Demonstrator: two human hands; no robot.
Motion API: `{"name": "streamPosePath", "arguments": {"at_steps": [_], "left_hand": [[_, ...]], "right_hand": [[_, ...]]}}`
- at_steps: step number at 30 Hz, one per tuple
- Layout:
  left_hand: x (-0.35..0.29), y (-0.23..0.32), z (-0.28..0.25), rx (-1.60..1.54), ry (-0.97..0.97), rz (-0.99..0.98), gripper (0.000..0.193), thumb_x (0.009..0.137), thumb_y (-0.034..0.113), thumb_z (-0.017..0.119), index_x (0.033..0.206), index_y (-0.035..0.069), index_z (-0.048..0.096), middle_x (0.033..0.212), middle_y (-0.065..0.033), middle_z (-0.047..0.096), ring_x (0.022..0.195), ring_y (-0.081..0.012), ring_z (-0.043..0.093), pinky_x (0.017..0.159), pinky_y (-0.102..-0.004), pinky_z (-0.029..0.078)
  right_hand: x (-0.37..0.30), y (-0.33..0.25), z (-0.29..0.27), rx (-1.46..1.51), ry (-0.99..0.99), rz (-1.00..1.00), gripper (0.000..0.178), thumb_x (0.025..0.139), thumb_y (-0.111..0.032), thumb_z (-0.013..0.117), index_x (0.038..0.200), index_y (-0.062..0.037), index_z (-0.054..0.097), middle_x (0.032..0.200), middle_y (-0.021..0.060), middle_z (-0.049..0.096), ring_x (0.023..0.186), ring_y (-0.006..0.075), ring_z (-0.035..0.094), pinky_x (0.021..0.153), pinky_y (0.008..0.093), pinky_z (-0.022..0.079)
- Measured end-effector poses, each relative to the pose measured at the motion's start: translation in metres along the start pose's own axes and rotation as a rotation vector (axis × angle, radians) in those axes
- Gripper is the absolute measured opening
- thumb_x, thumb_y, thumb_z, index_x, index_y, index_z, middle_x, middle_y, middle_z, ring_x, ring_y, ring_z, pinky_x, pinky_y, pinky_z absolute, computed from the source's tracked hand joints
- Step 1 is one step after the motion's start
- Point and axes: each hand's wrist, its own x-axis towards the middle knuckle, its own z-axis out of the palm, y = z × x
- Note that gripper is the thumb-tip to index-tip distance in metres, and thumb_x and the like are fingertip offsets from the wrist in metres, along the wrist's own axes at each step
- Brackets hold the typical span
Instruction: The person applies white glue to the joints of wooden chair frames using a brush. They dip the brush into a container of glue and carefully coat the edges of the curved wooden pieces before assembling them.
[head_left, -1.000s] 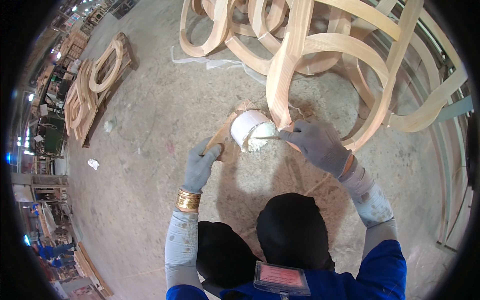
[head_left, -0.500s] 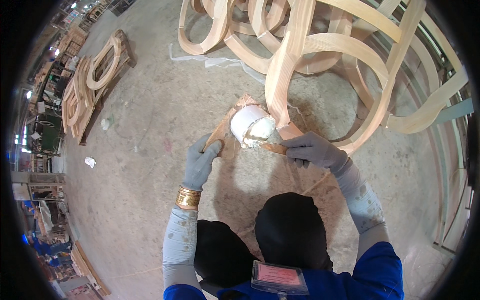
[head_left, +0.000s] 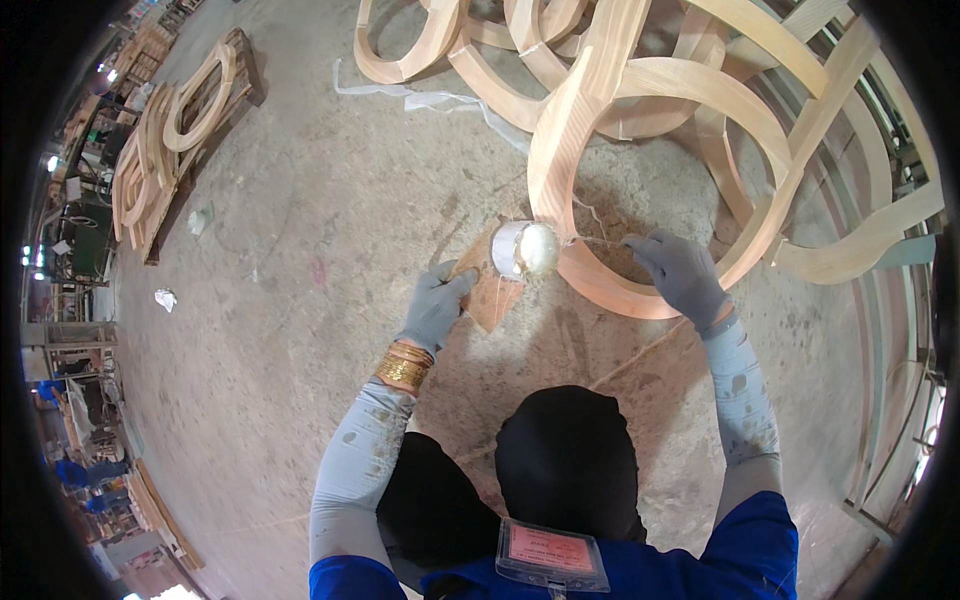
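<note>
While the left grip (head_left: 437,304) pinched the board (head_left: 494,304) and the right grip (head_left: 680,274) pinched a stick (head_left: 603,241), the tub (head_left: 506,250) sat just beyond the left grip, where a tilted board could topple it.

Head view of a person's gloved hands above a grey floor (head_left: 300,420). The left hand (head_left: 437,305) grips the edge of a thin brown board (head_left: 493,303), which bears a white tub (head_left: 507,250); the tub's open end, filled with white paste (head_left: 538,247), faces right. The right hand (head_left: 683,275) pinches a thin tool (head_left: 598,241), seen nearly edge-on, over a curved wooden frame (head_left: 612,294). Left background: stacked wooden rings (head_left: 140,170). Upper centre: a translucent strip (head_left: 428,101).
</note>
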Motion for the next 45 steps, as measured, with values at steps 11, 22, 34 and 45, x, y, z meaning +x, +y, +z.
{"name": "streamPosePath", "arguments": {"at_steps": [11, 22, 34, 45], "left_hand": [[0.003, -0.004, -0.024, -0.181, 0.141, -0.020, 0.030, 0.086, 0.026, 0.063, 0.102, 0.001, 0.062, 0.083, -0.0035, 0.062, 0.070, -0.0120, 0.059, 0.062, -0.0255, 0.050], [-0.045, 0.001, -0.088, -0.414, 0.242, 0.105, 0.037, 0.088, 0.023, 0.058, 0.116, -0.002, 0.053, 0.107, -0.0098, 0.060, 0.094, -0.0209, 0.062, 0.081, -0.0364, 0.052], [-0.064, -0.016, -0.118, -0.460, 0.438, 0.115, 0.032, 0.088, 0.021, 0.061, 0.111, -0.001, 0.056, 0.100, -0.0066, 0.062, 0.088, -0.0175, 0.061, 0.074, -0.0334, 0.054], [-0.078, -0.015, -0.124, -0.495, 0.597, 0.103, 0.030, 0.089, 0.020, 0.060, 0.113, 0.003, 0.055, 0.105, -0.0057, 0.060, 0.094, -0.0165, 0.058, 0.076, -0.0318, 0.051]], "right_hand": [[0.050, 0.021, 0.042, -0.538, -0.344, -0.011, 0.013, 0.080, -0.011, 0.053, 0.081, -0.0121, 0.066, 0.073, 0.0086, 0.063, 0.070, 0.0283, 0.064, 0.060, 0.0401, 0.050], [0.077, 0.000, 0.050, -0.575, -0.454, 0.049, 0.014, 0.079, -0.017, 0.056, 0.078, -0.0127, 0.070, 0.078, 0.0114, 0.067, 0.076, 0.0291, 0.065, 0.066, 0.0393, 0.051], [0.078, 0.074, 0.033, -0.160, -0.466, 0.125, 0.018, 0.078, -0.026, 0.055, 0.083, -0.0158, 0.070, 0.081, 0.0102, 0.066, 0.078, 0.0298, 0.063, 0.070, 0.0408, 0.049], [0.131, 0.126, 0.070, 0.235, -0.849, 0.136, 0.019, 0.072, -0.025, 0.060, 0.073, -0.0082, 0.068, 0.058, 0.0040, 0.060, 0.052, 0.0148, 0.055, 0.053, 0.0288, 0.043]]}}
